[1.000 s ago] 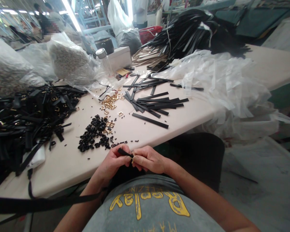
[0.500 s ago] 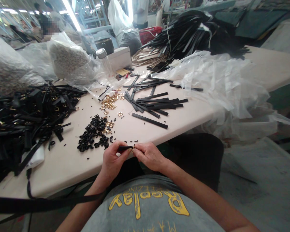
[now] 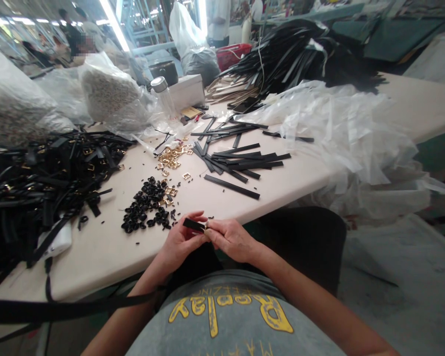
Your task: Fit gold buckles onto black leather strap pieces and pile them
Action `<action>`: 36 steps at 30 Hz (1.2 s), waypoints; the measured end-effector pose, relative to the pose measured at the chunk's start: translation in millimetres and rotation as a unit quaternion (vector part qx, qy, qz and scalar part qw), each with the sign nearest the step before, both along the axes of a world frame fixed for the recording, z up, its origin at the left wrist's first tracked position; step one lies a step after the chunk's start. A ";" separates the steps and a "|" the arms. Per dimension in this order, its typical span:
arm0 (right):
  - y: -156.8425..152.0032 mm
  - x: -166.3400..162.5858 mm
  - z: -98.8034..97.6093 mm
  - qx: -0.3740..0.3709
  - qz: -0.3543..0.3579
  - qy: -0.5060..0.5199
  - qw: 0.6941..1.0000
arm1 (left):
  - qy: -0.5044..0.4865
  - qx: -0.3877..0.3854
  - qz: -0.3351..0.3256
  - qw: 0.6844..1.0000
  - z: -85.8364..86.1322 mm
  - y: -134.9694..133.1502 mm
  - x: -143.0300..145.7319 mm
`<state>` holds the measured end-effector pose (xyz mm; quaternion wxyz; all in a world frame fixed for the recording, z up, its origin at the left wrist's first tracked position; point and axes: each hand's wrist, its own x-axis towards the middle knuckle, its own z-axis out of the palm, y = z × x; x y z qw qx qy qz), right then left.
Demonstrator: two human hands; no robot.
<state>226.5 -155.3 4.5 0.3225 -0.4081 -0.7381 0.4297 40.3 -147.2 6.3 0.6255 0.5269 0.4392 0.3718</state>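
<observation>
Black strip (image 3: 193, 225) pinched by L hand (image 3: 181, 240) & R hand (image 3: 233, 238) (mid-job, I'd guess); buckled pile (image 3: 55, 173) looks done, loose strips (image 3: 232, 187) left.

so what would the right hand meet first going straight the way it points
The right hand would likely meet the left hand first, apart from the black strip between them; the exact gap is hard to judge.

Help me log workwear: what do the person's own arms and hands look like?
The left hand and right hand are ungloved, and both forearms are sleeveless. The person wears a grey shirt with yellow lettering. A black strap runs across the view near the left forearm.
</observation>
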 end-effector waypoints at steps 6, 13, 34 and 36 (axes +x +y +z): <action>2.6 -1.6 6.0 0.014 0.002 -0.002 1.000 | 0.169 0.103 -0.103 0.975 8.4 -4.0 -0.1; 1.9 -3.9 2.8 0.006 -0.061 -0.003 0.998 | 0.226 0.224 -0.020 0.948 7.5 -9.5 -3.8; 11.5 -1.0 24.0 0.103 0.007 -0.229 0.968 | 0.062 -0.007 0.014 0.998 15.5 8.2 -17.7; 18.1 -0.4 30.1 0.144 0.002 -0.254 0.956 | 0.085 -0.004 0.016 0.996 15.5 8.5 -22.0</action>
